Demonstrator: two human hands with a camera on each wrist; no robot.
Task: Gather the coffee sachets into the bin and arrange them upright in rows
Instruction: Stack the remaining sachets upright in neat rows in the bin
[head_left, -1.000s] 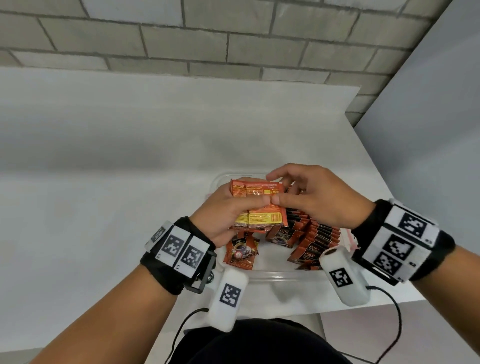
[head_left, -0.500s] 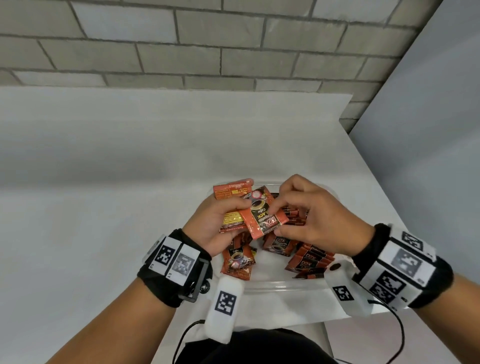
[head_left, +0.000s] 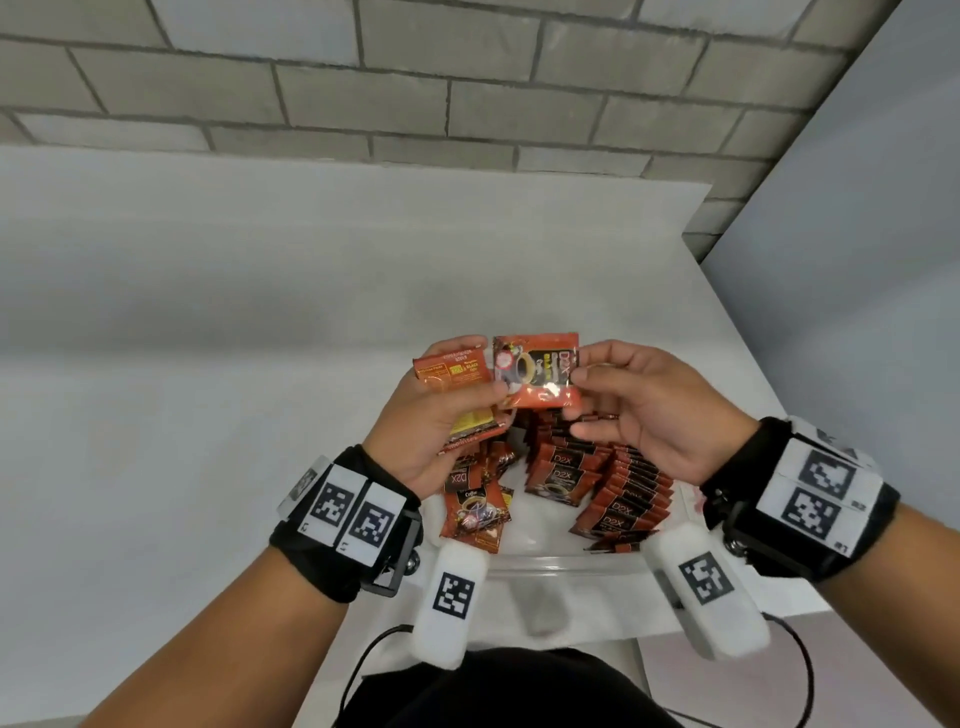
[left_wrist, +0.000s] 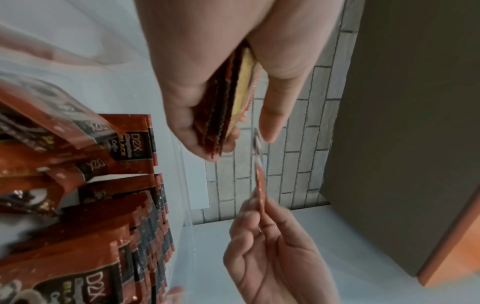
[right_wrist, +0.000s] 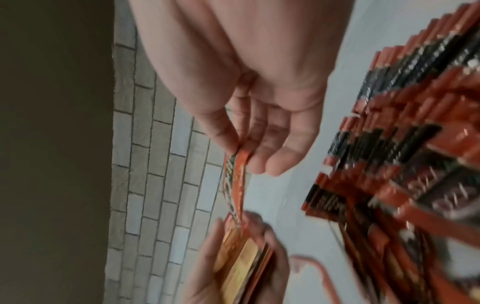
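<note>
My left hand (head_left: 441, 415) grips a small stack of orange coffee sachets (head_left: 454, 374) above the clear bin (head_left: 545, 564). My right hand (head_left: 623, 410) pinches the right edge of a single sachet (head_left: 537, 376), face up, beside that stack. In the left wrist view the stack (left_wrist: 228, 115) shows edge-on between fingers and thumb, with the single sachet (left_wrist: 259, 185) below it. The right wrist view shows thumb and fingers pinching the single sachet (right_wrist: 235, 185). Upright rows of sachets (head_left: 618, 488) fill the bin's right side. A few loose sachets (head_left: 475, 512) lie at its left.
The bin stands at the near right corner of a white table (head_left: 208, 415), close to the front edge. A grey brick wall (head_left: 467, 88) runs behind, and a grey panel (head_left: 857, 260) rises on the right. Cables hang below the wrists.
Both hands have risen a little above the bin. My right hand has drawn one sachet off the stack and turned it face up, level with the stack.
</note>
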